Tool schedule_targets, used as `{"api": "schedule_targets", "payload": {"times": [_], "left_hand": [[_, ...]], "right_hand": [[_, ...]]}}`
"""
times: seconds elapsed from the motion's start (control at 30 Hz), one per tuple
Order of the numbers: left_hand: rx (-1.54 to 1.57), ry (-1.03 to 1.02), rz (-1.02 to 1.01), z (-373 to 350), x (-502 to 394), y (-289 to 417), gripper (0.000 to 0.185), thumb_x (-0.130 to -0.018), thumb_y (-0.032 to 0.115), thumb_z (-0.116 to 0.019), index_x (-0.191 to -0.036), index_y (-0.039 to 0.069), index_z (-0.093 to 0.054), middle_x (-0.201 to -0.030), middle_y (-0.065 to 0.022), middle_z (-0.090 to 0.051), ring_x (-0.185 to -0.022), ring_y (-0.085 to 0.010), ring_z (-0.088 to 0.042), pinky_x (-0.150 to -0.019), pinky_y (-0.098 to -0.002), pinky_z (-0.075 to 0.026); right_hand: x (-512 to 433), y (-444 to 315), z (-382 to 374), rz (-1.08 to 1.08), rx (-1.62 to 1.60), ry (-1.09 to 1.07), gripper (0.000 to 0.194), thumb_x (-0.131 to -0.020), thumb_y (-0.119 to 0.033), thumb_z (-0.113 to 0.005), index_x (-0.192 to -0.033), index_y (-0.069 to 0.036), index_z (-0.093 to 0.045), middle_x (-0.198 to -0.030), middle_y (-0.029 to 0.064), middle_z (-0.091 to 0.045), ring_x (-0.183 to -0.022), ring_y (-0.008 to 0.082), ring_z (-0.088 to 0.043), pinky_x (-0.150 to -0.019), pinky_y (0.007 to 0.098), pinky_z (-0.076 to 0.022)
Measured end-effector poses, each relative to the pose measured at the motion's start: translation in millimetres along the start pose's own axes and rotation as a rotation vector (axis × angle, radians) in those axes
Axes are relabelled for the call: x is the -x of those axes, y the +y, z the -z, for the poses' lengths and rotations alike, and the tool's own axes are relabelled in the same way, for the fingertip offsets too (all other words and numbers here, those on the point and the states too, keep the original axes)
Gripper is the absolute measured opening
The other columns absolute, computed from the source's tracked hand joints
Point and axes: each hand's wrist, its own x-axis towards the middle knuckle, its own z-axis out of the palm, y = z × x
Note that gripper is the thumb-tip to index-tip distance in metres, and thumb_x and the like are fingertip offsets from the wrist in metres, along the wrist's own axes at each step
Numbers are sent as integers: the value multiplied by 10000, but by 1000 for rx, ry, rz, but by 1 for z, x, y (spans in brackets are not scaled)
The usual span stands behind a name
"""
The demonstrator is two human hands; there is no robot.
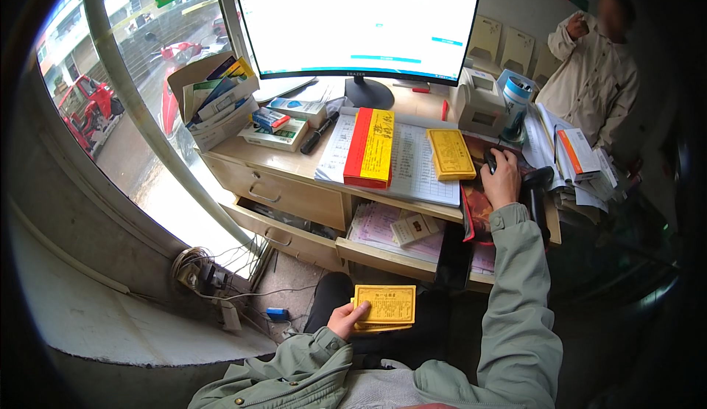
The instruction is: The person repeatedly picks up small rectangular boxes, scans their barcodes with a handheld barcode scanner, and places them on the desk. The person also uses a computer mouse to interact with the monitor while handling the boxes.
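My left hand (pixel 347 319) holds flat yellow printed packets (pixel 386 305) over my lap, the thumb pressed on the top one. At least two are stacked there. On the desk my right hand (pixel 501 178) rests over a black computer mouse (pixel 489 160), on a dark red patterned mouse pad (pixel 479 210). Just left of that hand lies a similar yellow packet (pixel 452 155) on a ruled sheet filled with handwriting (pixel 411 160). A long red and yellow box (pixel 369 148) bearing handwriting sits on the same papers. To the right of my wrist is a black handheld barcode scanner (pixel 537 193).
A lit monitor (pixel 359 22) stands at the back. Left are small medicine boxes (pixel 274 134), a black marker (pixel 320 134) and an open carton of leaflets (pixel 218 102). Below, an open drawer (pixel 386 257) holds pink slips. A person (pixel 594 72) stands beyond the label printer (pixel 479 99). Cables (pixel 201 271) lie at left.
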Motion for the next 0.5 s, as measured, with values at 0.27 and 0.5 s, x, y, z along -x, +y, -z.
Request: {"api": "schedule_targets", "payload": {"times": [0.27, 0.5], "left_hand": [[-51, 18, -5, 2, -2, -4, 385, -983, 310, -637, -1181, -20, -650, -1093, -65, -696, -982, -125, -639, -892, -284, -490], [-33, 11, 4, 4, -2, -6, 384, -981, 311, -639, -1180, -17, -651, -1096, -64, -698, -978, -128, -644, -895, -283, -491]], "right_hand": [[1, 2, -1, 8, 23, 0, 393, -822, -180, -659, -1197, -62, -656, -1298, 225, -554, -1111, 425, -586, -948, 472, -486], [0, 1, -1, -5, -5, -7, 396, -819, -183, -663, -1196, -64, -656, -1290, 224, -557, -1120, 424, -582, -950, 476, -485]]}}
